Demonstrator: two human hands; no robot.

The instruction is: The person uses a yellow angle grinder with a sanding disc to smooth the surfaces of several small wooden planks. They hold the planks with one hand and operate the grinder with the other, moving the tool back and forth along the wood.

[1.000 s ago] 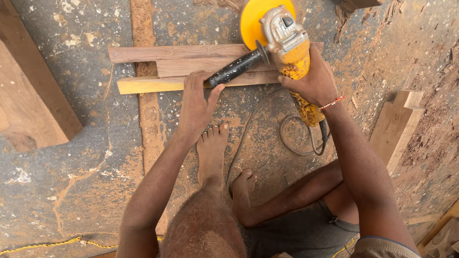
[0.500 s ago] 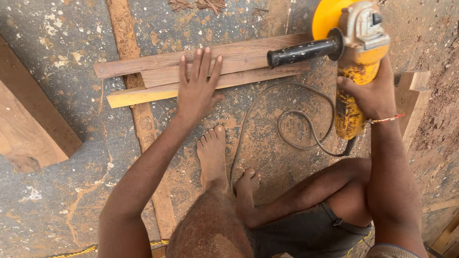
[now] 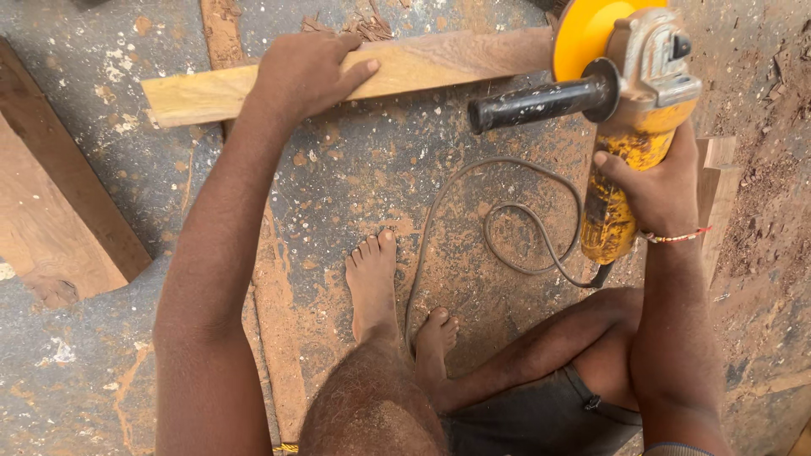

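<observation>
Sawdust-strewn concrete floor [image 3: 355, 177] fills the view, grey with reddish dust. At nine o'clock a broad wooden plank [image 3: 51, 219] lies slanted. Toward eleven o'clock the left hand [image 3: 304, 72] rests palm down on a pale wooden strip [image 3: 422, 63], fingers spread flat, pressing rather than clasping; the strip runs from ten o'clock toward one o'clock. Two bare feet [image 3: 376, 283] stand at the centre, toes toward twelve. A black power cord [image 3: 498, 228] loops on the floor just right of them. At two o'clock the right hand [image 3: 659, 181] has its grip clenched around the body of a yellow angle grinder [image 3: 634, 110], its black side handle [image 3: 536, 101] pointing toward nine o'clock, its yellow disc [image 3: 583, 34] above the strip's right end. Wooden blocks [image 3: 718, 186] lie behind that wrist.
</observation>
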